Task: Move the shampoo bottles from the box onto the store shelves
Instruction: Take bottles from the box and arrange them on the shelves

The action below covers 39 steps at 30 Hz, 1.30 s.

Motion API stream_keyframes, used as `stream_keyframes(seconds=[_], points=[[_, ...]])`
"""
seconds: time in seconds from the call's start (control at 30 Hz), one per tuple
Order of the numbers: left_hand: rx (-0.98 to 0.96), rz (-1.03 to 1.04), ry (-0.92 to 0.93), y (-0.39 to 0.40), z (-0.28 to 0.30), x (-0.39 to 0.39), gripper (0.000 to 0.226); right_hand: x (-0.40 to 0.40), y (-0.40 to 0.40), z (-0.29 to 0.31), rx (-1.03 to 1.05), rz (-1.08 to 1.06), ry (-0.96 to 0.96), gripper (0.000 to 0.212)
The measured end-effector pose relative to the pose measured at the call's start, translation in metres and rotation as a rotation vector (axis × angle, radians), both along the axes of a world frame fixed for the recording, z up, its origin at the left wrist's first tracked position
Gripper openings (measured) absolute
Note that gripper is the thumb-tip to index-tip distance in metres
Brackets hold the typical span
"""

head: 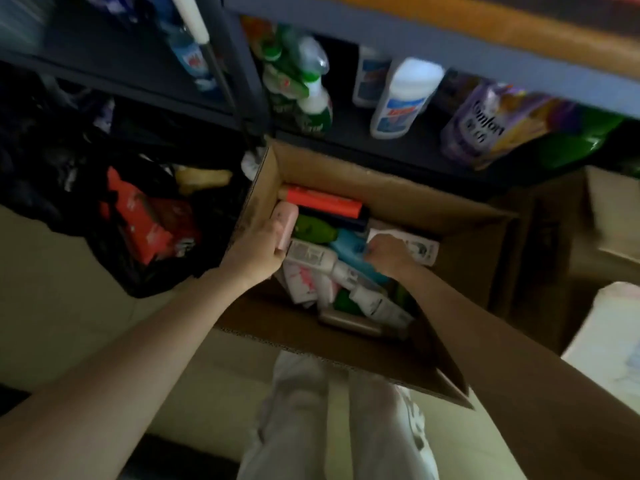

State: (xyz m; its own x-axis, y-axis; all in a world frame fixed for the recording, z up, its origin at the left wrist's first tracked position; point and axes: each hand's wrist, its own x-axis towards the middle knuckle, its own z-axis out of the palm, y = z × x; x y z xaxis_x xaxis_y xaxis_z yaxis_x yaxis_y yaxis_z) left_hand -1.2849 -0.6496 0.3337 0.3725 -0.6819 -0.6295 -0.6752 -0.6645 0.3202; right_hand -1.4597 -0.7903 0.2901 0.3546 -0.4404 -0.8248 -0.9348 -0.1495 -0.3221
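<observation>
Dark store shelves (398, 147) fill the top of the view, and a pale floor (62, 289) lies below them. On the floor, right against the bottom shelf, sits an open cardboard box (460, 244). Its flaps stand up on all sides, so the only way in is from the top. Many shampoo bottles (349, 271) lie in a heap inside it, pink, green, blue and white ones, with a red one at the far end.

The left hand (258, 247) is at the left wall of the box. Its fingers curl around a pink bottle (285, 223) and hold it. The right hand (388, 252) is down in the middle of the box with its fingers bent onto a white bottle (415, 245). The picture is too blurry to tell if it really holds it.

On the shelf just behind the box stand green spray bottles (304, 88), a white jug (403, 98) and a purple bag (485, 126). A black bag (145, 216) with red packs inside sits close on the left of the box. Another brown box (561, 237) stands close on the right. The person's pale trousers (329, 410) are below the near flap
</observation>
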Motion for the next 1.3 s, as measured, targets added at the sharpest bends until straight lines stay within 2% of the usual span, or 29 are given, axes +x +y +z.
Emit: stream_keyframes(seconds=[0.07,0.13,0.2,0.27,0.33,0.4,0.53,0.6,0.67,0.7,0.77,0.83,0.93,0.97,1.07,1.13,1.2,1.23,1.3], points=[[0.011,0.043,-0.002,-0.002,-0.014,0.002,0.038,0.01,-0.002,-0.021,0.036,-0.179,-0.062,0.047],[0.002,0.069,0.012,-0.008,-0.022,-0.001,0.042,0.021,-0.009,-0.035,-0.041,-0.244,-0.157,0.057],[-0.003,0.069,-0.003,-0.015,-0.037,-0.003,0.043,0.036,-0.013,-0.057,-0.143,-0.229,-0.235,0.063],[-0.015,0.081,-0.03,-0.017,-0.052,-0.006,0.04,0.049,-0.009,-0.079,-0.186,-0.089,-0.254,0.076],[-0.006,0.121,-0.023,-0.016,-0.062,-0.01,0.04,0.059,-0.003,-0.093,-0.246,0.021,-0.219,0.08],[0.025,0.117,-0.019,-0.012,-0.067,-0.013,0.041,0.068,0.002,-0.098,-0.305,0.016,-0.166,0.072],[0.023,0.177,0.023,-0.012,-0.071,-0.012,0.041,0.087,-0.005,-0.088,-0.414,0.225,0.085,0.065],[0.026,0.2,0.012,-0.014,-0.071,-0.013,0.04,0.085,-0.01,-0.085,-0.377,0.342,0.131,0.056],[0.023,0.187,0.009,-0.015,-0.068,-0.019,0.038,0.073,-0.004,-0.086,-0.255,0.439,0.155,0.039],[0.027,0.186,0.023,-0.016,-0.065,-0.022,0.037,0.064,0.004,-0.086,-0.16,0.436,0.139,0.028],[0.07,0.238,0.124,-0.017,-0.058,-0.026,0.033,0.045,0.022,-0.077,0.184,0.233,0.068,0.022],[0.116,0.409,0.303,-0.021,-0.045,-0.028,0.031,0.032,0.025,-0.055,0.41,0.066,0.017,0.023],[0.135,0.898,0.65,-0.037,-0.004,-0.029,0.042,0.028,-0.004,0.009,0.442,0.064,-0.046,0.026],[0.104,0.987,0.75,-0.046,0.016,-0.03,0.046,0.029,-0.016,0.038,0.445,0.085,-0.086,0.029],[-0.222,1.167,1.06,-0.07,0.085,-0.027,0.042,0.038,-0.05,0.135,0.504,0.15,-0.239,0.02],[-0.443,1.09,1.235,-0.079,0.141,-0.027,0.036,0.041,-0.067,0.204,0.534,0.247,-0.296,0.009],[-0.53,0.842,1.344,-0.086,0.203,-0.031,0.027,0.037,-0.082,0.271,0.501,0.361,-0.327,0.014],[-0.561,0.713,1.335,-0.091,0.231,-0.033,0.028,0.032,-0.087,0.303,0.444,0.405,-0.338,0.013],[-0.655,0.496,1.195,-0.106,0.291,-0.039,0.03,0.02,-0.097,0.363,0.273,0.43,-0.372,0.013]])
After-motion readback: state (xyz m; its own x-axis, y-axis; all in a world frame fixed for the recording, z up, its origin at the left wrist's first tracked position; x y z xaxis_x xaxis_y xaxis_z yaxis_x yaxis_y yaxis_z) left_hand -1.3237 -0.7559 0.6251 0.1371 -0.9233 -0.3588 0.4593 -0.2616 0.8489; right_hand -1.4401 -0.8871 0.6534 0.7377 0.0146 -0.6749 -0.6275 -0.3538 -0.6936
